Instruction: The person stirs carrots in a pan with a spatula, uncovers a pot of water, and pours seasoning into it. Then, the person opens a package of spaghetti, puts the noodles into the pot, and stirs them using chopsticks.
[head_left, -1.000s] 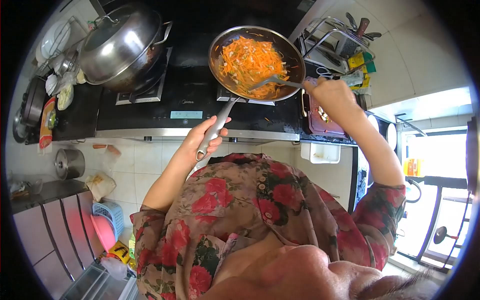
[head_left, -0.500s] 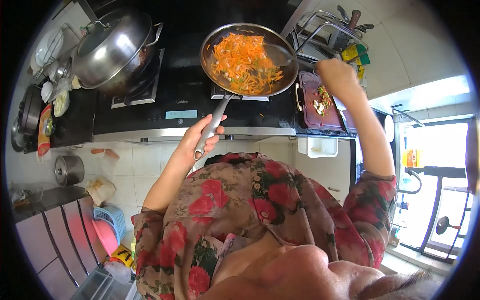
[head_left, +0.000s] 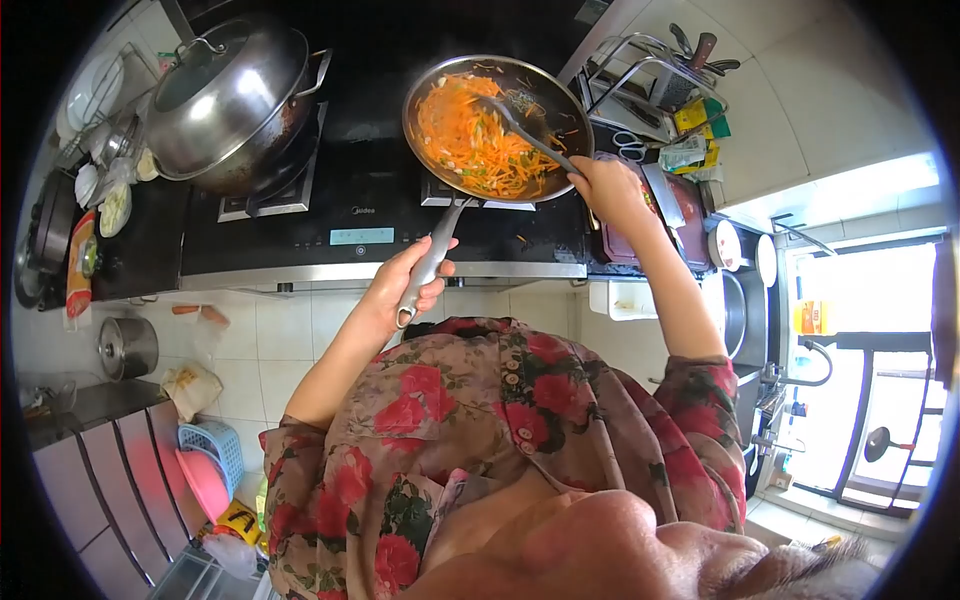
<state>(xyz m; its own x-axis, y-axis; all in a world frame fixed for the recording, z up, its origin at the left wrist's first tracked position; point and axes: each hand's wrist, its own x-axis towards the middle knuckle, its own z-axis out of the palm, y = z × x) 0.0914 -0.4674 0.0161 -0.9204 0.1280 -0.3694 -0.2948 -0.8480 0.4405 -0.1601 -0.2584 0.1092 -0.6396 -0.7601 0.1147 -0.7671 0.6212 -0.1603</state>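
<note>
Orange shreds point(head_left: 475, 150) beyond left fingers point(head_left: 446, 269), clamped round pan handle point(head_left: 429, 262); right fingers point(head_left: 588, 184) round spatula point(head_left: 540, 147).

I wear a loose brownish shirt point(head_left: 470, 375) printed with big red flowers point(head_left: 400, 415) and dark green leaves point(head_left: 402, 515). Small round buttons point(head_left: 512, 379) run down its front, the collar point(head_left: 432, 505) lies open, and the short, wide sleeves point(head_left: 700, 400) leave my forearms point(head_left: 675, 285) bare.

Carrot shreds point(head_left: 478, 150) part. blurred nr spatula point(head_left: 537, 143)
</note>
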